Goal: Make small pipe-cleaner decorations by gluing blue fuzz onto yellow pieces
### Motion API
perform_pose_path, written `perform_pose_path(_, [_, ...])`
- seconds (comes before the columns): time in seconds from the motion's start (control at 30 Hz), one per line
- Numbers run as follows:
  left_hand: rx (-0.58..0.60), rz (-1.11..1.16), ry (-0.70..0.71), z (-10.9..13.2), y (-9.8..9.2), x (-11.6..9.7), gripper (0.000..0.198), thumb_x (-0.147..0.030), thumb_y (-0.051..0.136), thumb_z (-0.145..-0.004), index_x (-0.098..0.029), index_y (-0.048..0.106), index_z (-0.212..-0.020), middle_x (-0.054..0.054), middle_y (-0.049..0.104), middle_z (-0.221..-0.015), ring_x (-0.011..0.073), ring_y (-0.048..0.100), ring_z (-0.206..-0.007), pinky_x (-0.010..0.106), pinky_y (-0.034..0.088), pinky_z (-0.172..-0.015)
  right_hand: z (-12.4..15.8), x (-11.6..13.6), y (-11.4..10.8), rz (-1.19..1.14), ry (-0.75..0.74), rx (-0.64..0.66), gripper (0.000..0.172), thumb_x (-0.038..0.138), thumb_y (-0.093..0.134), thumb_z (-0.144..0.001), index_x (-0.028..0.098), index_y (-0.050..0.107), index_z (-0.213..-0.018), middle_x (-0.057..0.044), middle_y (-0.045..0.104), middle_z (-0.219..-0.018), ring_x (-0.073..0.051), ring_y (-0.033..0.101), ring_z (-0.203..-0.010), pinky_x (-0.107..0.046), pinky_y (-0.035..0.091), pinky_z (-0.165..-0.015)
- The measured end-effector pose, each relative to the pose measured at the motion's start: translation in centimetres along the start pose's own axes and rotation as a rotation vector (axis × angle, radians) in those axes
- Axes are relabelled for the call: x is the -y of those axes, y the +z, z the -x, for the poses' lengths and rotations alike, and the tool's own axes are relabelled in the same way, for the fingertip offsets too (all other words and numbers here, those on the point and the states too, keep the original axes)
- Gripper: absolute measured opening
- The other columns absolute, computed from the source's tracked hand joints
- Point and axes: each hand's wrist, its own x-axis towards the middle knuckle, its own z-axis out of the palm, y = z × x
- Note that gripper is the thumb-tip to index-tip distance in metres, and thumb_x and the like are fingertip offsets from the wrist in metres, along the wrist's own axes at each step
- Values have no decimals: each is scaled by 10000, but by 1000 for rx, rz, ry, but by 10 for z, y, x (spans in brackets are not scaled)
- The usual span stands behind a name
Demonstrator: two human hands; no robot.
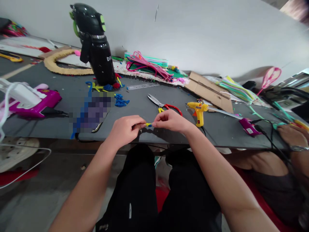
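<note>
gray bench (137, 109), viewed as i stand by. one small yellow-and-blue piece (148, 125), held between two hands just above the bench, near the middle of its front edge. left hand (127, 129): thumb and finger pinched on the yellow end. right hand (170, 121): thumb and finger pinched on the blue end. behind the hands, one pair of red-handled scissors (161, 104), blades toward the back edge. right of these, one yellow glue gun (200, 114). left of the scissors, blue scraps (121, 101). toward the back edge: one black bottle (101, 59), one clear ruler (142, 86), pink cords (151, 66).
</note>
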Motion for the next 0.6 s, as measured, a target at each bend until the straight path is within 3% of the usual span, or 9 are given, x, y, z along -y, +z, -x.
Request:
perform_pose_path(0.47, [-6, 61, -1, 0, 0, 2, 170, -290, 562, -923, -230, 717, -887, 19, 718, -842, 165, 600, -733, 274, 377, -619, 2, -1, 2, 26, -57, -60, 325, 450, 740, -761, 129, 689, -781, 15, 570, -634, -84, 435, -568, -240, 305, -512])
perform_pose_path(0.6, [-34, 67, 5, 0, 1, 3, 179, -301, 564, -921, -225, 720, -879, 26, 716, -819, 158, 582, -688, 271, 379, -602, 3, 2, 3, -25, -54, -139, 342, 461, 757, -744, 130, 676, -780, 11, 582, -654, -89, 466, -585, -238, 334, -531])
